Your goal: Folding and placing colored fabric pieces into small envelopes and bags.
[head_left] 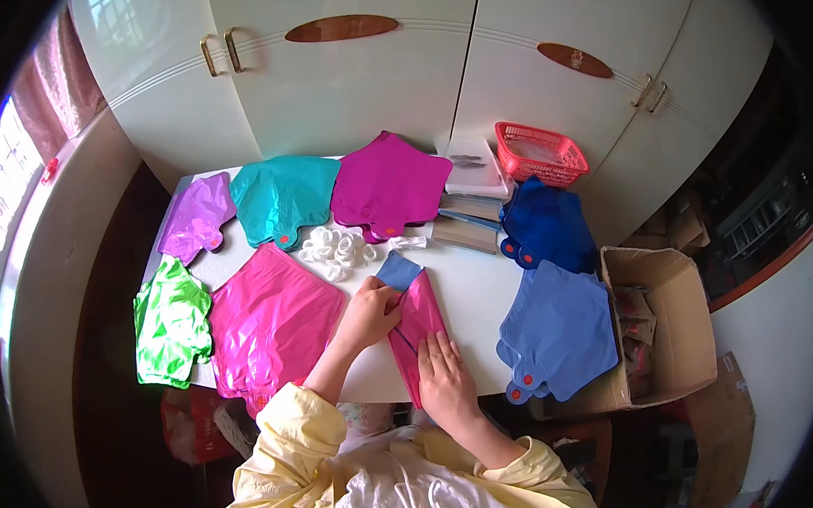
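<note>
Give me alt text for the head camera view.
A person's left hand and right hand rest on a folded pink sheet on a white table. Colored sheets lie around, with white coils, a red basket and a cardboard box nearby.

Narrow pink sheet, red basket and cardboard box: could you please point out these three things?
Narrow pink sheet (418,310), head view, upper part.
Red basket (549,174), head view, front wall.
Cardboard box (685,324), head view, right inner wall.
</note>
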Demonstrator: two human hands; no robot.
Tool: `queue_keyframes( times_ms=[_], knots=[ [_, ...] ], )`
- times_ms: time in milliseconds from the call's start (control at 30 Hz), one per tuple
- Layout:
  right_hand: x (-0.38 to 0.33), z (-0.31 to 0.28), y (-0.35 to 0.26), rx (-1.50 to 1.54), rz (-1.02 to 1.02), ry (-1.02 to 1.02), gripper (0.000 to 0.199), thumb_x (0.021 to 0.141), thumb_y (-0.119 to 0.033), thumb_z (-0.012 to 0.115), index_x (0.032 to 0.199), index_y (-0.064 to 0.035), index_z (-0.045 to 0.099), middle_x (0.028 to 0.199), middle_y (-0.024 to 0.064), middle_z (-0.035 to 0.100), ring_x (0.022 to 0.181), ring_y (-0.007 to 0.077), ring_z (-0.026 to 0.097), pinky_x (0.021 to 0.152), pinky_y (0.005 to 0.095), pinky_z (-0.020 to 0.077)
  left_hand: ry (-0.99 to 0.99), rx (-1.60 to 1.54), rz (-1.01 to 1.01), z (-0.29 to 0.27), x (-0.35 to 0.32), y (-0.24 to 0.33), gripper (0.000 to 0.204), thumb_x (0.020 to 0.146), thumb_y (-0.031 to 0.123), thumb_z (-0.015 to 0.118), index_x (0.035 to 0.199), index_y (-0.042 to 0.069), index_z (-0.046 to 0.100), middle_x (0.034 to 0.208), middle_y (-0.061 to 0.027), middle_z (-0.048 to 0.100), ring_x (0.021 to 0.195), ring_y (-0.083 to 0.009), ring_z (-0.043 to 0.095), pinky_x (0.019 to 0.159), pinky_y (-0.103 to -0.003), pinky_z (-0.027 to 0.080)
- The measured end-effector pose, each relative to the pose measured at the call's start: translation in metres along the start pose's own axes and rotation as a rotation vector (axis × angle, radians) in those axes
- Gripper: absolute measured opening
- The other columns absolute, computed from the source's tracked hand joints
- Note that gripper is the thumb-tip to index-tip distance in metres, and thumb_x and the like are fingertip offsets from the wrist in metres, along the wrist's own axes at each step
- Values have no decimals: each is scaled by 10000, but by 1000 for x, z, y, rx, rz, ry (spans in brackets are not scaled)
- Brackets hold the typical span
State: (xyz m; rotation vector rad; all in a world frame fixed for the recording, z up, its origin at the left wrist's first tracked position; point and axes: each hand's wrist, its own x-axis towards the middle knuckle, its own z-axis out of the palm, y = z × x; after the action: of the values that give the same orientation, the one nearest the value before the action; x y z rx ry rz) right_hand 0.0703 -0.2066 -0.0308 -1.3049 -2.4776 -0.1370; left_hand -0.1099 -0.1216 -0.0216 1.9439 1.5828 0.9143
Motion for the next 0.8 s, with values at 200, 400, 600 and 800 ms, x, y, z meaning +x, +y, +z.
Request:
queue_keyframes(
  times_ms=[200,400,600,800],
  knots=[
    [1,2,0,3,-17,8,385,830,-104,488,1167,76,535,1235,237,536,1225,340,470,1055,421,345,0,-5,50,3,0,-5,111,660,70,621,697,-22,569,936,-187,537,812,-340,576,739,-398,490],
    [1,3,1,-6,-40,13,377,833,-100,468,1153,86,540,1219,246,546,1194,351,500,1051,420,352,-16,-21,37,0,0,-2,110,654,68,618,689,-23,568,963,-209,539,838,-343,579,756,-394,494],
    [0,2,4,11,-58,3,389,817,-95,483,1155,90,536,1219,252,545,1173,353,517,1044,424,362,4,42,74,3,-1,-6,127,662,66,621,734,-27,573,963,-237,527,886,-354,571,761,-405,495],
    [-1,5,7,84,-50,29,392,791,-83,511,1141,92,542,1182,261,560,1147,362,532,1035,432,372,97,275,265,6,-14,24,157,749,79,601,888,7,617,892,-148,548,883,-325,568,771,-380,484]
  ],
)
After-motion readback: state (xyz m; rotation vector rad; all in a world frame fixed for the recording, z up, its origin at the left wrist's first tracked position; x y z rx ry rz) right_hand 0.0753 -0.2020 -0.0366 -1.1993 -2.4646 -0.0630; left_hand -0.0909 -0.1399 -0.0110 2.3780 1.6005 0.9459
